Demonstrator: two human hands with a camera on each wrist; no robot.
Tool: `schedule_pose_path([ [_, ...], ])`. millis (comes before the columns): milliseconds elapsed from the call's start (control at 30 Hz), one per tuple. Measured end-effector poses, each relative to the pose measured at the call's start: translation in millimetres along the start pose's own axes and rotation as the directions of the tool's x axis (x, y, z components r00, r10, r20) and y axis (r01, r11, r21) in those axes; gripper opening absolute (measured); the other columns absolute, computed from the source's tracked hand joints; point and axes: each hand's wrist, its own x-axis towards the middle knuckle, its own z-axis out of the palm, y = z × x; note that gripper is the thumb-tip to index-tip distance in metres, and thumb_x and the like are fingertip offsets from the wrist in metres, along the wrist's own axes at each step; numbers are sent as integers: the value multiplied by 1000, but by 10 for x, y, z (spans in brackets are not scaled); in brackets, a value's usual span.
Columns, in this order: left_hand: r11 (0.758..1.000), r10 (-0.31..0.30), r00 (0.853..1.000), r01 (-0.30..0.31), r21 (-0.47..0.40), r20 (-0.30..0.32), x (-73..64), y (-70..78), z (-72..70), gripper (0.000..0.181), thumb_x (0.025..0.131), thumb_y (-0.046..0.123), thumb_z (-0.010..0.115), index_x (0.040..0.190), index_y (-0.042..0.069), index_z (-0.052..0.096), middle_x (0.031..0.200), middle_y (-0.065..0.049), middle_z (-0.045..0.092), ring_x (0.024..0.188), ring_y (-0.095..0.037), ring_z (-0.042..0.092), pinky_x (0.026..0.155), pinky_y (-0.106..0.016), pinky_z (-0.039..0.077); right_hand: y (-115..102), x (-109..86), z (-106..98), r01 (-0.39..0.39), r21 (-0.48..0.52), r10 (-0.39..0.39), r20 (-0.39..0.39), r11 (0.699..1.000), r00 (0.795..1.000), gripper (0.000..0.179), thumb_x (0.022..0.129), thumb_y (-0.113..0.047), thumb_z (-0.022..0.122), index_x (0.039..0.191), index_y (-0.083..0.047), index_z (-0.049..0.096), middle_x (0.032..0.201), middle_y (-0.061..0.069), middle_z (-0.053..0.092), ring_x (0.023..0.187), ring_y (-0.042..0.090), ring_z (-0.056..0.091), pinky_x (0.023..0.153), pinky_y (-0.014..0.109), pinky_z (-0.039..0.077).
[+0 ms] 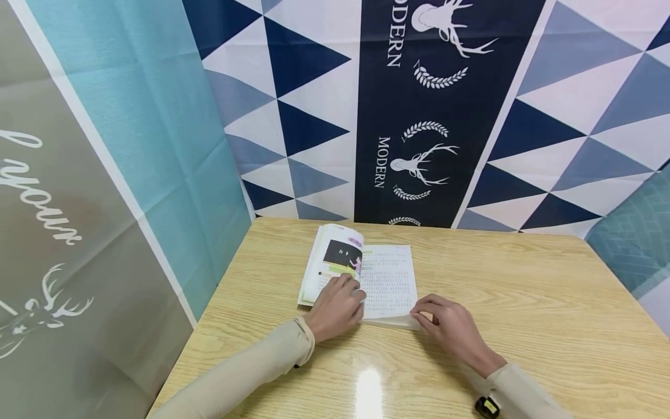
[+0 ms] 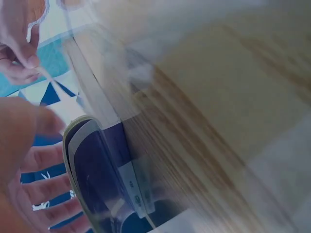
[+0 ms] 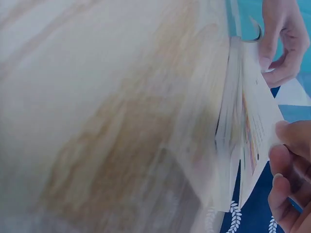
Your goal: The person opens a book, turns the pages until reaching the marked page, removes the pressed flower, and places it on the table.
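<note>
1. Closest to me are my pale sleeves [image 1: 246, 369], with a small black device [image 1: 488, 407] bearing a yellow mark by the right cuff.
2. My right hand [image 1: 449, 325] pinches the lower outer corner of the right-hand page [image 1: 388, 279] between thumb and fingers; that edge is raised, with paper showing beneath it.
3. My left hand [image 1: 337, 305] rests on the lower part of the left-hand page [image 1: 316, 285], near the fold, pressing with fingers slightly bent and gripping nothing that I can make out.
4. The book itself lies open on the worktop [image 1: 523, 291], between my hands and towards the far edge. From my head I see a colour picture [image 1: 341, 255] with a blackboard on the left, and rows of small print on the right.
5. The right wrist view adds what the head view hides: the pages edge-on as a stack, and coloured printing on a sheet beside my fingers. The left wrist view shows a curved paper edge around a dark blue patch [image 2: 92, 170], too blurred to name.
6. The worktop is light, wood-grained, with a bright glare spot [image 1: 369, 393] in front of the book.
7. Beyond hang patterned cloths: blue and white triangles [image 1: 309, 75], a dark band [image 1: 366, 203] with deer heads and "MODERN", and turquoise and grey-brown [image 1: 115, 244] on the left.
</note>
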Motion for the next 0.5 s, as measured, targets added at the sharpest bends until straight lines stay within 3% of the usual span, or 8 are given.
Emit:
schedule_pose_path([
  [133,999,-41,999,40,13,30,4,31,1,47,86,62,53,94,18,67,100,0,58,98,-20,49,80,-35,43,-29,22,-21,21,16,-21,-26,1000,999,15,75,-14,81,84,-23,73,91,-12,65,55,-9,42,49,8,36],
  [233,998,-53,997,52,33,53,7,50,-3,60,80,74,49,94,18,66,99,0,56,98,-21,48,79,-36,43,-45,43,-32,35,23,-34,-46,999,998,16,74,-13,81,86,-22,74,93,-10,66,54,-9,42,49,8,36],
  [333,997,-56,997,54,53,44,14,61,3,57,81,71,52,93,18,66,97,0,56,96,-21,48,77,-37,42,-53,77,-47,31,25,-29,-65,999,997,16,75,-14,80,88,-20,74,94,-9,66,54,-8,42,49,8,36],
  [500,993,-86,996,85,77,9,30,85,22,33,88,47,56,96,16,65,93,0,59,89,-22,49,73,-36,42,-38,109,-65,-23,5,23,-98,1000,995,26,76,-17,80,101,-15,73,100,-6,65,54,-5,42,49,11,35],
])
